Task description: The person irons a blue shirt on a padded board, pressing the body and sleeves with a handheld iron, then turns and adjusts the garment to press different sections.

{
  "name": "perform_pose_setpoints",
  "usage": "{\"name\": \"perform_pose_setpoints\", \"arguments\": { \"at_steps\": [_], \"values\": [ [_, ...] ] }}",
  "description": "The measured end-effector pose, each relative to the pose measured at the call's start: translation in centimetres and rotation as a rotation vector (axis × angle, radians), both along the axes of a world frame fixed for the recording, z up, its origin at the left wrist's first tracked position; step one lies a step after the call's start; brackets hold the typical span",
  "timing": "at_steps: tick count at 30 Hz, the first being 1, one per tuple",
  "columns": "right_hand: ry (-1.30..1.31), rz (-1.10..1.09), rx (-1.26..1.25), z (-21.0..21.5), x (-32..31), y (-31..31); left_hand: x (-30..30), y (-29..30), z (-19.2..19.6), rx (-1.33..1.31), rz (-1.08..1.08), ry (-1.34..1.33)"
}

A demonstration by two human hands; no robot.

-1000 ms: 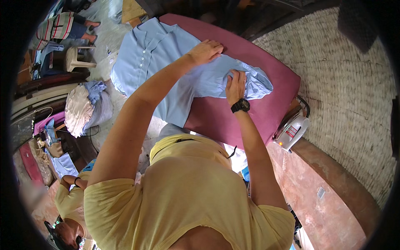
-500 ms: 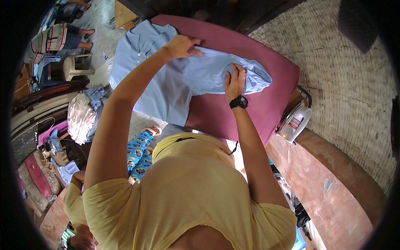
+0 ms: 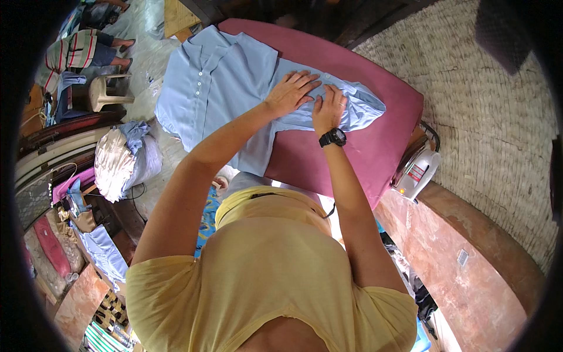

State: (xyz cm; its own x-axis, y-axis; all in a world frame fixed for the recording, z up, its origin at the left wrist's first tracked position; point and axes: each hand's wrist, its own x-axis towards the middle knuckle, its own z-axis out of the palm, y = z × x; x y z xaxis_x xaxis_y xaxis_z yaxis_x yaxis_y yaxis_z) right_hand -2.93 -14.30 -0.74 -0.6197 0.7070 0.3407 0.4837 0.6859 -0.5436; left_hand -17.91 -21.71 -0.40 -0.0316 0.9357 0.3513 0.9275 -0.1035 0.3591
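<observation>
A light blue shirt (image 3: pixel 231 76) with small white buttons lies spread over a maroon padded ironing board (image 3: pixel 375 170). Its sleeve stretches to the right, bunched into folds toward the cuff. My left hand (image 3: pixel 292 92) rests palm down on the sleeve near the shoulder, fingers spread out. Close beside it, my right hand (image 3: pixel 330 111), with a black watch on the wrist, presses on the sleeve nearer the cuff, fingers stretched out. Part of the shirt body hangs over the board's near left edge. My left forearm covers some of the shirt.
A white iron (image 3: pixel 419 173) with a small orange light stands at the board's right end. Piled clothes (image 3: pixel 120 161) sit at the left, near a beige plastic stool (image 3: pixel 108 92). A person (image 3: pixel 82 53) is at the far left. A textured wall (image 3: pixel 469 117) borders the right.
My left hand has slid right along the sleeve, closer to my right hand, which has barely moved. The sleeve's upper part looks flatter. The person at the lower left is out of view.
</observation>
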Motion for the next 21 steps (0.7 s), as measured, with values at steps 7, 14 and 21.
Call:
{"name": "perform_pose_setpoints", "arguments": {
  "at_steps": [7,14,21],
  "values": [
    [0.033,0.013,0.03,0.7,1.0,-0.9,-6.8,0.5,-0.9,-0.004,0.122,-0.193],
    [-0.004,-0.105,-0.039,-1.6,0.3,-2.0,-13.7,-0.8,2.8,-0.395,0.191,0.078],
    [-0.19,-0.125,0.12,-1.0,0.8,-2.6,-15.4,-2.0,3.5,-0.378,0.311,0.128]
  ]
}}
